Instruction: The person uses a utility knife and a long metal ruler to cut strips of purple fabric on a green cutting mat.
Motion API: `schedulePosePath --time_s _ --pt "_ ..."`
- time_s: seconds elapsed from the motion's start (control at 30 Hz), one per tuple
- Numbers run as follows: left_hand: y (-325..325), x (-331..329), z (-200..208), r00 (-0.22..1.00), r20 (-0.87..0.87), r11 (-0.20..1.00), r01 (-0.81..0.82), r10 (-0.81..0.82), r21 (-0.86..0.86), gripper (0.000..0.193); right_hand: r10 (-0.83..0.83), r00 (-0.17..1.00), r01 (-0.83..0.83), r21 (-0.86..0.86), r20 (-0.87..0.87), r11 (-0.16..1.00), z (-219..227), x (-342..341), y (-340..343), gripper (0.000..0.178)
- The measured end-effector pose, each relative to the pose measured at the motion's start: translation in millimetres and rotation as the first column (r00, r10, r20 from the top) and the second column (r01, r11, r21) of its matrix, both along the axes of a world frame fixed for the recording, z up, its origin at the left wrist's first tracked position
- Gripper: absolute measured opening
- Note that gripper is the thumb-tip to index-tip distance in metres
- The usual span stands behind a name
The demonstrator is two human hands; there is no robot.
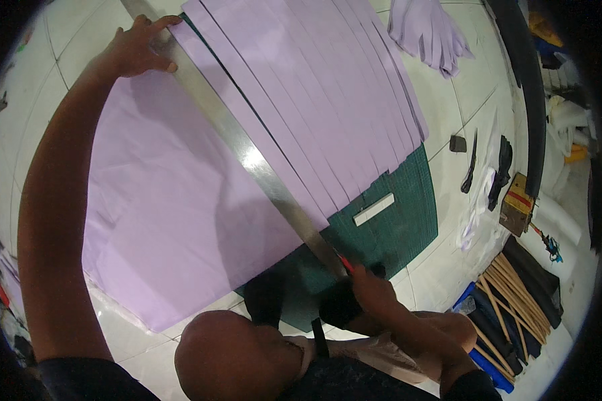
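Observation:
A long metal ruler [251, 157] lies slantwise across lilac fabric [174, 194] on a green mat [415, 200]. My left hand [140, 50] presses down on the ruler's far end, its fingers and thumb spread. Near the ruler's close end, my right hand [371, 291] is closed round a red-handled cutter knife [346, 263]. The knife's tip is at the ruler's edge, close to the fabric's near border; its blade is hard to make out. To the right of the ruler the fabric is cut into long parallel strips [314, 100].
A small white bar [374, 210] rests on the mat. Bunched lilac strips [427, 37] lie on the tiled floor at the far right. Further right are a dark block [457, 144], scissors [471, 167], a wooden box [517, 204] and several wooden sticks [515, 294]. My bent knee [237, 357] is close by.

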State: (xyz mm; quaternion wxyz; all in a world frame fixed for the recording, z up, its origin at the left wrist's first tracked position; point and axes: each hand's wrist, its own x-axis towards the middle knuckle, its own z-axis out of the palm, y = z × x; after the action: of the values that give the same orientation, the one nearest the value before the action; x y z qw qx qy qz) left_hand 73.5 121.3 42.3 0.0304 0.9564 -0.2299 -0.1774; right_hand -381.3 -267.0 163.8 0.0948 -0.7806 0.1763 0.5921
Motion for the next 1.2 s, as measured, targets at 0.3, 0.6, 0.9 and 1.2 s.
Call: schedulePosePath --time_s 0.3,0.6,0.9,1.2 --pt "-21.1 -9.4 18.3 0.985 -0.05 0.986 -0.161 0.163 0.032 0.123 -0.1 0.823 -0.05 0.247 0.56 0.968 -29.4 165.2 58.3 0.028" --pt "-12.1 -17.8 28.4 0.972 -0.066 0.974 -0.226 0.227 0.03 0.129 -0.14 0.657 -0.199 0.349 0.741 0.916 -83.2 343.6 216.5 0.03" --pt "-16.3 -15.8 29.3 0.975 -0.072 0.978 -0.21 0.21 0.018 0.123 -0.11 0.621 -0.206 0.296 0.776 0.933 -94.5 375.7 228.7 0.029" --pt "-18.8 -9.7 28.3 0.985 -0.114 0.989 -0.124 0.132 0.078 0.103 -0.001 0.632 -0.272 0.223 0.775 0.936 -75.1 392.2 224.8 0.025"
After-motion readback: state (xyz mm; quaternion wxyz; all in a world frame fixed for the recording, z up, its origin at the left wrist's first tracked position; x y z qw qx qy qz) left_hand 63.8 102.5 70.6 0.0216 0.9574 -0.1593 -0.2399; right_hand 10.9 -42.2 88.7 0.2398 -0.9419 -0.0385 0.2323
